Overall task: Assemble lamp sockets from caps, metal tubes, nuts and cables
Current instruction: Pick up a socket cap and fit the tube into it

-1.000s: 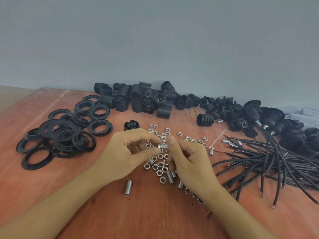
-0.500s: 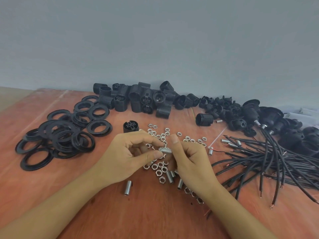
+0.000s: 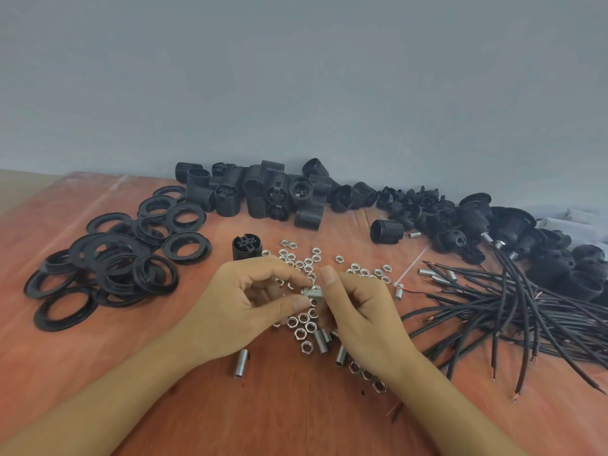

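Head view, centre of frame: the right hand (image 3: 358, 311) pinches a short threaded metal tube (image 3: 315, 293) between thumb and forefinger, held level just above the worktop (image 3: 296, 406). The left hand (image 3: 243, 304) pinches what looks like a nut (image 3: 304, 291) at the tube's left end, its other fingers curled. Loose nuts (image 3: 301, 334) lie scattered beneath; black cables (image 3: 493, 311) fan out at right. The nut probably goes on best if the tube is held steady and the nut is kept square to the thread and turned lightly, so it does not cross-thread.

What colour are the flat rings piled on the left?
The rings are black; head view.
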Demonstrator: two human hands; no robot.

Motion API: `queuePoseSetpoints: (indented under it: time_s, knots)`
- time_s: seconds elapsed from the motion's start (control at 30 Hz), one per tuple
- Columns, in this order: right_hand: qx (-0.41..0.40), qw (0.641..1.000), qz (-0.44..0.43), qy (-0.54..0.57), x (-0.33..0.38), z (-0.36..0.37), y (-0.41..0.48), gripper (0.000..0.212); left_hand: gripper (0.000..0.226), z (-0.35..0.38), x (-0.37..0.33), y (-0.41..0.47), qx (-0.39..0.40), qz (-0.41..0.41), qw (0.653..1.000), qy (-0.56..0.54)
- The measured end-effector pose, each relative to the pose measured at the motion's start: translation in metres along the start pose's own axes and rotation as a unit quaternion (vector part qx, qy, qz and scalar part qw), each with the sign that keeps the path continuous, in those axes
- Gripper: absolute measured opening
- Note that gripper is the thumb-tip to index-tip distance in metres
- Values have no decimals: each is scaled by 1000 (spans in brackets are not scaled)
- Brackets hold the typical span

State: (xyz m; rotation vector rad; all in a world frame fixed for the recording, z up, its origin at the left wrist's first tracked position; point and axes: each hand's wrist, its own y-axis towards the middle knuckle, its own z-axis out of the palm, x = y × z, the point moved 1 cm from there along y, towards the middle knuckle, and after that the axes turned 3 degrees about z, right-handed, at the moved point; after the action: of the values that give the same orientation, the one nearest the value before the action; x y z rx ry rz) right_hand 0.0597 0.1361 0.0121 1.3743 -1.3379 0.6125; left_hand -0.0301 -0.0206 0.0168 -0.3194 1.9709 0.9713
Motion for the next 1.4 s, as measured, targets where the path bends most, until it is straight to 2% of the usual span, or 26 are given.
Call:
queuePoseSetpoints:
  time_s: [0.07, 0.2, 0.27, 0.33, 0.37, 0.4, 0.43, 0.5, 0.6, 0.7, 0.83, 0.9, 1.03, 1.1, 1.17, 1.23, 1.33, 1.4]
  knots:
    - [13, 1000, -3, 20, 0, 0, 0, 39, 19, -1, -1, 0, -1, 4, 1000, -3]
    - [7, 998, 13, -67, -4, -2, 0, 67, 20, 2, 0, 0, 8, 6, 1000, 0]
    - [-57, 985, -17, -162, 0, -14, 7, 61, 19, 2, 2, -1, -1, 0, 1000, 2]
    - [-169, 952, -43, -252, 2, -45, 23, 35, 19, 0, 3, -1, -14, -8, 1000, -16]
    - [-233, 934, -37, -269, 0, -65, 34, 20, 21, -1, 3, 0, -23, -10, 999, -33]
    - [-283, 913, -11, -292, -3, -87, 44, 15, 23, -1, 4, 0, -35, -13, 998, -55]
    - [-308, 893, 34, -326, -10, -108, 54, 24, 21, -1, 4, 1, -49, -20, 995, -80]
    - [-287, 848, 172, -410, -30, -143, 65, 44, 16, 0, 4, 2, -76, -33, 989, -121]
    - [-219, 791, 295, -489, -54, -163, 67, 49, 18, 0, 2, 4, -115, -40, 983, -137]
    - [-209, 757, 293, -545, -63, -168, 66, 41, 21, 1, 2, 7, -122, -54, 982, -134]
    - [-230, 743, 273, -566, -63, -167, 67, 39, 31, 0, 7, 7, -121, -95, 977, -146]
    - [-275, 755, 244, -544, -59, -167, 66, 39, 38, -1, 7, 7, -124, -108, 975, -149]
    - [-323, 854, 75, -401, -30, -149, 59, 42, 36, -2, 8, 8, -133, -122, 975, -128]
    - [-313, 899, 56, -302, -12, -131, 52, 37, 33, -2, 8, 8, -134, -125, 976, -119]
    - [-261, 949, 65, -162, 6, -105, 41, 27, 32, -2, 8, 7, -127, -128, 977, -113]
    - [-173, 981, 83, -19, 18, -78, 28, 25, 30, -2, 7, 6, -115, -128, 979, -107]
    - [-64, 985, 119, 108, 21, -43, 16, 31, 27, 0, 7, 5, -90, -106, 986, -92]
    - [-36, 978, 127, 160, 16, -28, 11, 37, 24, 2, 5, 3, -70, -85, 990, -85]
